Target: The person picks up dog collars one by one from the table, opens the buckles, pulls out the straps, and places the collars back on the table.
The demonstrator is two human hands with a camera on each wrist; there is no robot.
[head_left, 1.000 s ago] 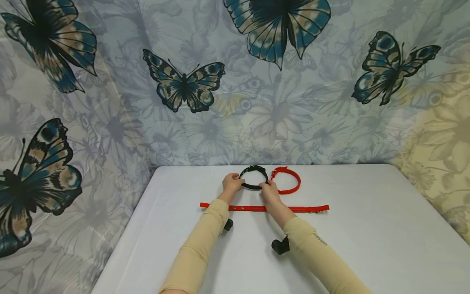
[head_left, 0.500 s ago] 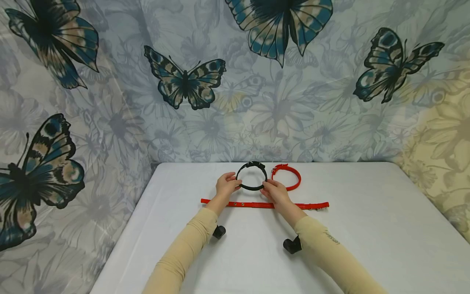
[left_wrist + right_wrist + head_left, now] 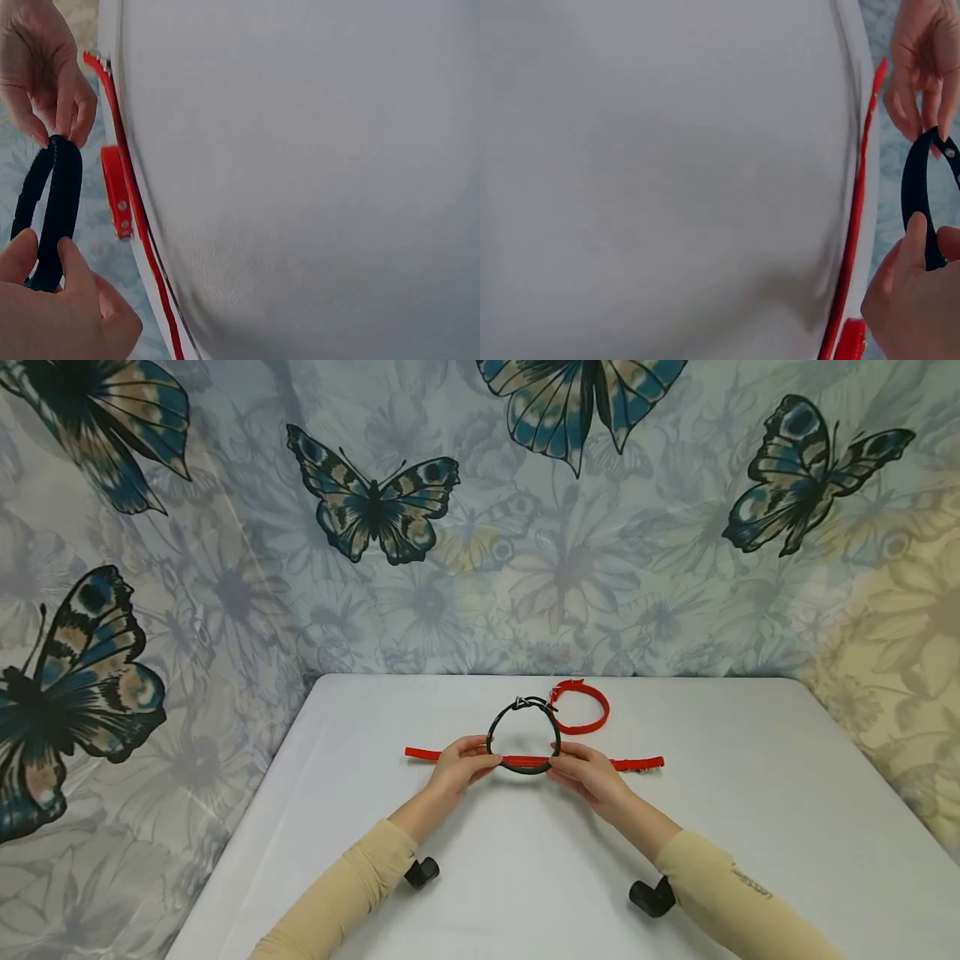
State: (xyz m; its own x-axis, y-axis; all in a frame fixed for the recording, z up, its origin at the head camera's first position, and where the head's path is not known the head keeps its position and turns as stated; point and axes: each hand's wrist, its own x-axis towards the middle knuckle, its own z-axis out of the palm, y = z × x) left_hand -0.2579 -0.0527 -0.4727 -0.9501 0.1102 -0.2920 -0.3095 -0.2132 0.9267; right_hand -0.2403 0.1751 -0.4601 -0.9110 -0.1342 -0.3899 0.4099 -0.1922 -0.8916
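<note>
Both hands hold a black collar [image 3: 63,202], buckled into a ring, above the table. My left hand [image 3: 455,766] pinches it at its left side and my right hand [image 3: 597,777] at its right. The metal buckle is on the ring's far side. Behind the ring a red collar [image 3: 637,765] lies stretched out straight across the table, its middle crossed by the black one in the head view. Further back lies a second red collar [image 3: 585,728], closed into a loop, its buckle side close behind the black ring.
A white cloth covers the table [image 3: 750,793], whose far edge meets a butterfly-patterned backdrop [image 3: 600,610]. Small black devices, one [image 3: 651,897] at the right wrist and one [image 3: 422,872] at the left, stick out below the sleeves.
Both hands have drawn the black collar nearer to the person and raised it. It now overlaps the straight red collar in view. The red collars have stayed in place; the head view has shifted slightly.
</note>
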